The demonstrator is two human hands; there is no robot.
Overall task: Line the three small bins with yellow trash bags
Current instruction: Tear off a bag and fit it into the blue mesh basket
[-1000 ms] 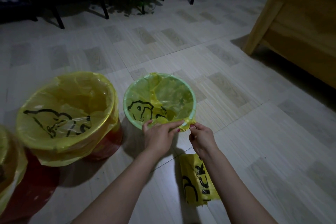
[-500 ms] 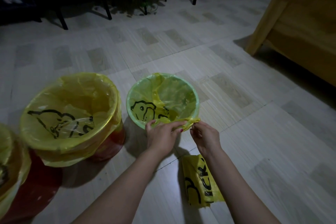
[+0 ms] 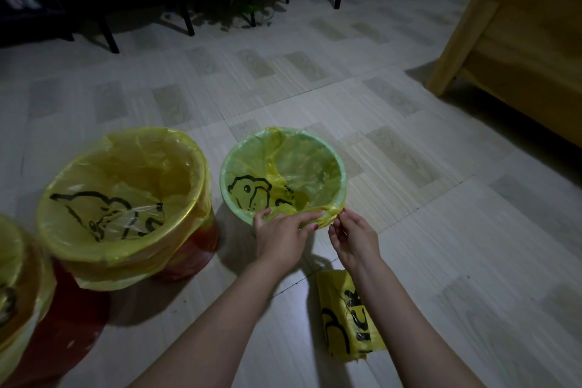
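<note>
Head | both hands [image 3: 315, 231] pinch yellow bag [image 3: 327, 218] at green bin [image 3: 231, 198] rim | bag roll [image 3: 343, 324] beside wrist

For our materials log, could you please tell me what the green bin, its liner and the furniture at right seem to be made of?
Green bin: probably smooth moulded plastic, with an even rolled rim. Yellow liner: thin glossy translucent plastic film, wrinkled, the green showing through. Furniture: light, matte wood by its look, with faint grain; solid or veneer cannot be told.
</note>
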